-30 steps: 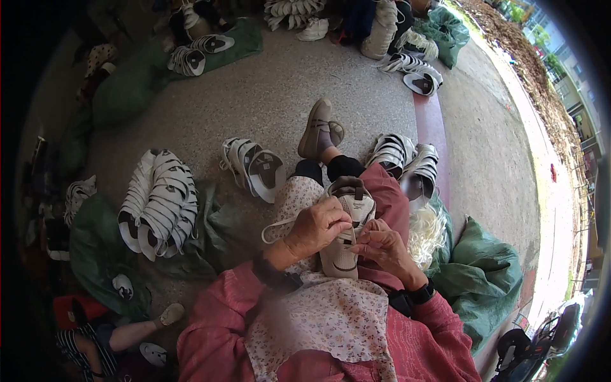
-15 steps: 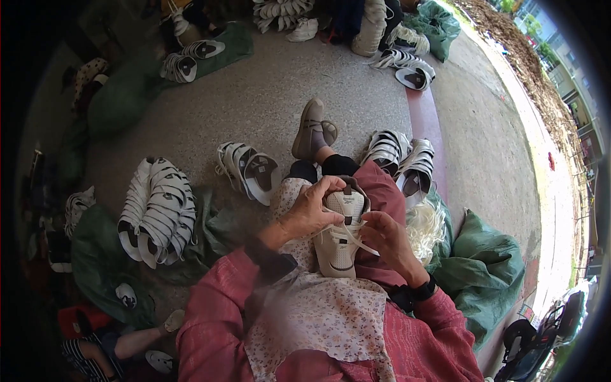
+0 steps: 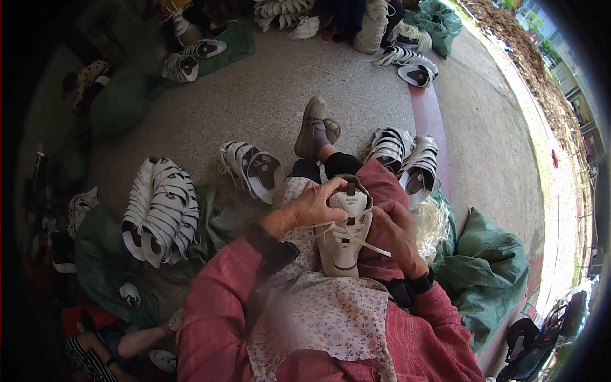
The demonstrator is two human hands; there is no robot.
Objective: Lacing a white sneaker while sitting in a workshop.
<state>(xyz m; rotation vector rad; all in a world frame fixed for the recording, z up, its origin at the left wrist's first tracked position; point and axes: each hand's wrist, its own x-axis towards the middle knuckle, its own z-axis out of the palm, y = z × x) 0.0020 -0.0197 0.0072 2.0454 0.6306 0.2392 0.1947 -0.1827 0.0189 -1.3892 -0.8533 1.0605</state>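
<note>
Shifting outward, the right hand flanks the shoe.

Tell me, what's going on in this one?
A person handles a cream sneaker, toe toward them. The left hand holds it near the tongue; the right hand is at its right edge. A white shoelace crosses its front, trailing right. Stacked shoe uppers sit off to the left.
</note>
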